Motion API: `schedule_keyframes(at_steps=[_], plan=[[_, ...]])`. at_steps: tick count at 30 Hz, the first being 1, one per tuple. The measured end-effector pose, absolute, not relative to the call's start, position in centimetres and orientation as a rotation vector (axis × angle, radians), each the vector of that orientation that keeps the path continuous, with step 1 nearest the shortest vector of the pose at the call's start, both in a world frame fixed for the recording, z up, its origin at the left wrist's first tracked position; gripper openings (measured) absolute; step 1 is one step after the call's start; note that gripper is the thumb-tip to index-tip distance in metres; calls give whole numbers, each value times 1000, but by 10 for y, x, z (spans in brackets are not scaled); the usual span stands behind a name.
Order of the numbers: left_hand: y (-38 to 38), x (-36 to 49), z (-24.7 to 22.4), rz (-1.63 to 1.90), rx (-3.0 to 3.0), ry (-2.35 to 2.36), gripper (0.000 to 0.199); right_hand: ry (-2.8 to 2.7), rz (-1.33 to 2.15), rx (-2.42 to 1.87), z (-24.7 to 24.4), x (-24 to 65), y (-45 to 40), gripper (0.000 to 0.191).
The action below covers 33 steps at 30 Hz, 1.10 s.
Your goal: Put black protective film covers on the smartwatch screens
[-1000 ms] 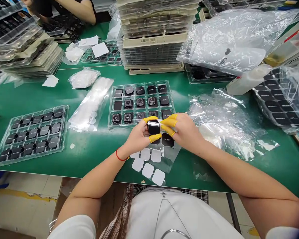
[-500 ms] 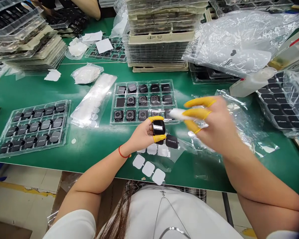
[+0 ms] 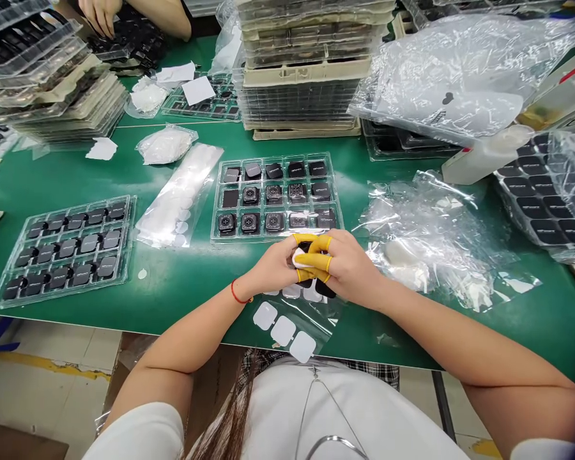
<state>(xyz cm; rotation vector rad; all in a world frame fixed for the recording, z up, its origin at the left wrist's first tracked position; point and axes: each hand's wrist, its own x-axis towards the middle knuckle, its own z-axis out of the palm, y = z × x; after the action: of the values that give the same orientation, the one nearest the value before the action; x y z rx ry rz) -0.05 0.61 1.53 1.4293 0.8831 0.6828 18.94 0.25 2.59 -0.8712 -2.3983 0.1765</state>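
My left hand (image 3: 273, 269) and my right hand (image 3: 351, 271) meet above the green bench mat, their fingertips in yellow finger cots. The left hand grips a dark smartwatch body (image 3: 305, 244), mostly hidden by fingers. My right fingers press a white film piece (image 3: 298, 259) against it. Below the hands, a black square pad (image 3: 326, 289) lies partly covered. Just behind them stands a clear tray of watch bodies (image 3: 275, 198). A clear bag of white square film tabs (image 3: 283, 331) lies nearer me.
A second clear tray of dark watch parts (image 3: 64, 250) sits at left, beside a clear sleeve of white round pieces (image 3: 179, 195). Crumpled plastic bags (image 3: 426, 246) lie at right. Tall tray stacks (image 3: 299, 76) stand behind. A co-worker's hand (image 3: 98, 14) works at the far edge.
My right hand has moved back left from above the plastic, bringing the white piece onto the watch, whose dark face is now mostly covered. The left hand has stayed in place.
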Motion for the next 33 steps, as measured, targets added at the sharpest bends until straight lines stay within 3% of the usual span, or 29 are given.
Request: schedule_keyframes(at_steps=[5,9,14,20,26,30,33], plan=[[4,4,19,660,1285,974,54,-2123,362,-1196,16,198,22,22],[10,-1,23,926,1264,1031,58,-1988,917,-1446,26,214,32,45],[16,-14,26,1016,1339,932,62,-1814,1491,-1396,45,220,30,35],[14,-15,34,1006,1247,807,61,-1695,1333,-1429,48,225,34,35],[20,-10,24,989,1047,971,68,-1919,825,-1122,59,225,26,10],[17,-5,21,935,1091,1017,62,-1868,846,-1246,58,225,26,14],[11,-4,25,922,1165,944,59,-1820,1063,-1506,50,226,31,27]])
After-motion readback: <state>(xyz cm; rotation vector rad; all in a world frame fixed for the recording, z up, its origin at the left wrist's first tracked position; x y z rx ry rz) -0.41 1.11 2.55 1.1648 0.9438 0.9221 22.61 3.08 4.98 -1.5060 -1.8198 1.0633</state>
